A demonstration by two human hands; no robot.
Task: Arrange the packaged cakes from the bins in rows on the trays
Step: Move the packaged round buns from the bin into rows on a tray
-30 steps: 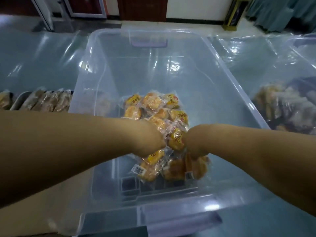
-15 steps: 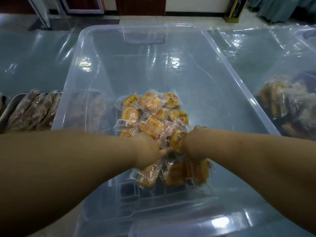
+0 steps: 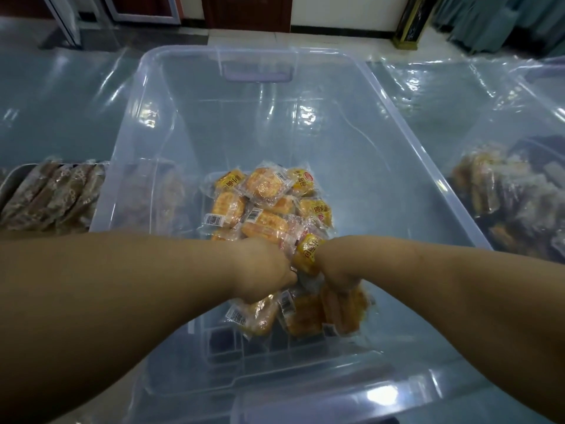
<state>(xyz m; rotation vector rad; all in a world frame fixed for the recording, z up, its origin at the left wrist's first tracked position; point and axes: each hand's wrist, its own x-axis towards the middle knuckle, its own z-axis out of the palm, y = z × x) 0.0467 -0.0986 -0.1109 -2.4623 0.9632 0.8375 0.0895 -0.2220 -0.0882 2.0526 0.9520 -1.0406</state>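
Clear plastic bin point(image 3: 244, 117): rectangular, rounded corners, glossy see-through walls, a moulded handle point(image 3: 256, 71) on the far end. The near rim is cut off by the lower frame edge.

Packaged cakes point(image 3: 266, 209): golden-orange, squarish, each sealed in a crinkled clear wrapper with a yellow printed label or a white barcode patch. They are heaped in the middle of the bin floor. About a dozen can be counted, and the rest are covered by the arms.

Left hand point(image 3: 264, 270): lowered into the heap and clenched on the packaged cakes. One wrapper is seen sticking out beneath it, while the fingertips are hidden under the hand.

Right hand point(image 3: 336, 269): just beside the left, its fingers curled over a bunch of orange packets held on edge below it.

One metal tray point(image 3: 13, 179) is seen left of the bin, cut off at the frame edge. It is filled with a row of brown wrapped cakes point(image 3: 52, 197): four are clear, and further ones are blurred through the bin wall.

A second clear bin point(image 3: 504, 123) is seen to the right, with a pile of wrapped cakes point(image 3: 504, 197) inside, pale and dark; their number cannot be made out.

The surface is covered by a wrinkled, shiny plastic sheet point(image 3: 61, 102).
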